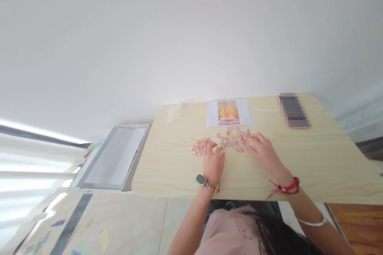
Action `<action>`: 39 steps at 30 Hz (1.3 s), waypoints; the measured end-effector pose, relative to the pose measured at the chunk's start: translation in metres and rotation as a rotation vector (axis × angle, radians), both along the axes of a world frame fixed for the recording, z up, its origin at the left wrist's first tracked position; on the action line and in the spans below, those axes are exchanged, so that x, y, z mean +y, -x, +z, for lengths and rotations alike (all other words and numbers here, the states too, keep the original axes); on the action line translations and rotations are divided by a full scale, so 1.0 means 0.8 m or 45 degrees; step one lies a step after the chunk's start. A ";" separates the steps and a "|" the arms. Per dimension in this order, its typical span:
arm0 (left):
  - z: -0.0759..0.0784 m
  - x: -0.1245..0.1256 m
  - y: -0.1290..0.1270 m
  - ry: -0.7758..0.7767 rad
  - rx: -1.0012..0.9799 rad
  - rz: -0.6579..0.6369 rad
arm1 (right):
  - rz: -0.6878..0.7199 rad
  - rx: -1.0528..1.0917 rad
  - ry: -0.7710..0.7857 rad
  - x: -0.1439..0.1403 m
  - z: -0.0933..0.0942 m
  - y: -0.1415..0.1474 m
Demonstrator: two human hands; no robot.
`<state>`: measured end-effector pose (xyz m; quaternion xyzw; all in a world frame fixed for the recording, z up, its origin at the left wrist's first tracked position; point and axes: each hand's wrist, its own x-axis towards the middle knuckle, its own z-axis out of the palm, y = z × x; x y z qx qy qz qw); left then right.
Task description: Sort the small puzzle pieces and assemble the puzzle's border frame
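Note:
Colourful jigsaw puzzle pieces lie on the table in two groups. A dense pile of puzzle pieces point(198, 148) is on the left, and a looser spread of puzzle pieces point(235, 137) is to its right. My left hand point(213, 164) rests at the right edge of the dense pile, its fingers bent and apart from the thumb. At the right side of the loose spread, my right hand point(265, 152) touches pieces with its fingertips, thumb and forefinger apart. Behind the pieces is a white sheet with a printed picture point(228, 113) of a yellow cartoon figure.
A phone-like dark device point(295, 110), blurred out, lies at the table's back right. A clear plastic bag point(174, 113) is at the back left of the wooden table point(167, 167). Left of the table stands a box with papers point(115, 155). A white wall rises behind.

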<state>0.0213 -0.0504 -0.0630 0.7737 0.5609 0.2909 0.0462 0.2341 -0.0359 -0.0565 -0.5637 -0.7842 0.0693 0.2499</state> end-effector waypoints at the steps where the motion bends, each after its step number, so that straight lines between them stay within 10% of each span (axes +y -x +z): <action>1: 0.000 0.001 0.000 -0.003 0.000 0.004 | -0.057 0.016 -0.016 -0.006 -0.002 -0.016; 7: 0.003 0.011 -0.007 -0.015 0.030 -0.003 | -0.170 0.074 -0.023 -0.021 -0.007 -0.064; 28: 0.004 0.014 0.008 -0.049 0.031 0.028 | 0.117 -0.073 0.136 0.056 0.003 -0.024; 39: 0.037 0.084 -0.070 0.173 0.306 -0.238 | 0.109 -0.057 0.111 0.071 -0.003 -0.027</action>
